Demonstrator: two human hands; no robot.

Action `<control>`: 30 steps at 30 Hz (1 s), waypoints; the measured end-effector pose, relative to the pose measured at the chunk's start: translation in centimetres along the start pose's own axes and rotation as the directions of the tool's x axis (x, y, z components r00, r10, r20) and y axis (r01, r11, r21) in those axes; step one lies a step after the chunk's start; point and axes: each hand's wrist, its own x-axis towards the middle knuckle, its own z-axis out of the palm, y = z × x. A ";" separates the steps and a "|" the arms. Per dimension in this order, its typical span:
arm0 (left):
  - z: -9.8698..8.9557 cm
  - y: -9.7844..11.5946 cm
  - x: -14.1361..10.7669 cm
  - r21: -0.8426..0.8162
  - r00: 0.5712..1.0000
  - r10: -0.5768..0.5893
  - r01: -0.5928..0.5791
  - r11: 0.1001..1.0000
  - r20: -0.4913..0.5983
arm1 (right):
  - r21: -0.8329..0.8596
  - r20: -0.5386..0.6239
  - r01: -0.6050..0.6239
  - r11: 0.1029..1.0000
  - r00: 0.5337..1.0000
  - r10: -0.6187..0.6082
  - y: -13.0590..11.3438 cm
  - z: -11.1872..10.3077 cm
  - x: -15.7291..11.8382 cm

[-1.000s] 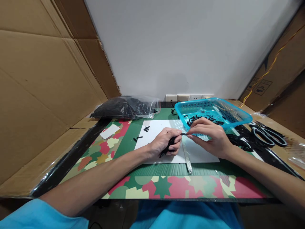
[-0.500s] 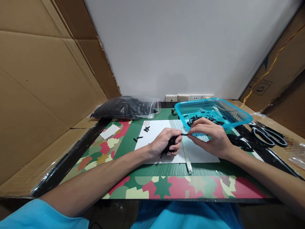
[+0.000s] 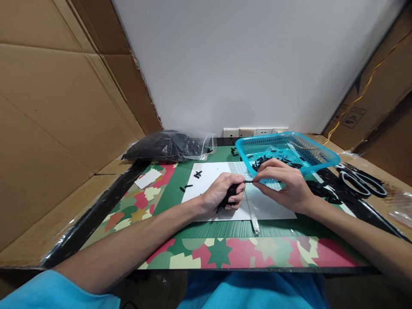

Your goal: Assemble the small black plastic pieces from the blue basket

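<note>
With the left hand (image 3: 219, 188) curled around a black bundle (image 3: 229, 195), the right hand (image 3: 287, 184) pinches a thin black piece (image 3: 249, 182).

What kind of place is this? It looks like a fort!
Maybe a little workshop corner, though I can't be sure. There's a blue basket with little black pieces inside, scissors on the right, and cardboard on both sides.

From here I see scissors (image 3: 358, 175) at right, wall sockets (image 3: 247, 132) far, tall cardboard (image 3: 58, 103) left, and yellow wire (image 3: 369, 80) far right.
</note>
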 end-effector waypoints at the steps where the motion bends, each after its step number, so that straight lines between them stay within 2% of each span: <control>1: 0.0 0.0 0.0 0.001 1.000 0.000 0.000 1.000 -0.001 | -0.002 -0.001 -0.004 1.000 1.000 0.004 0.0 0.0 0.0; 23: -0.1 0.0 0.1 -0.045 1.000 -0.023 0.023 0.999 0.018 | 0.006 -0.008 0.045 0.999 0.999 -0.045 -0.2 -0.3 0.4; 26: -0.1 -0.1 0.1 -0.036 0.999 -0.023 0.023 0.999 0.023 | -0.066 -0.067 0.021 0.998 0.997 -0.025 0.1 -1.0 0.6; 30: -0.1 -0.3 0.0 -0.034 1.000 0.011 -0.010 0.999 0.020 | -0.332 -0.219 -0.113 0.937 0.975 0.039 1.3 -2.0 0.6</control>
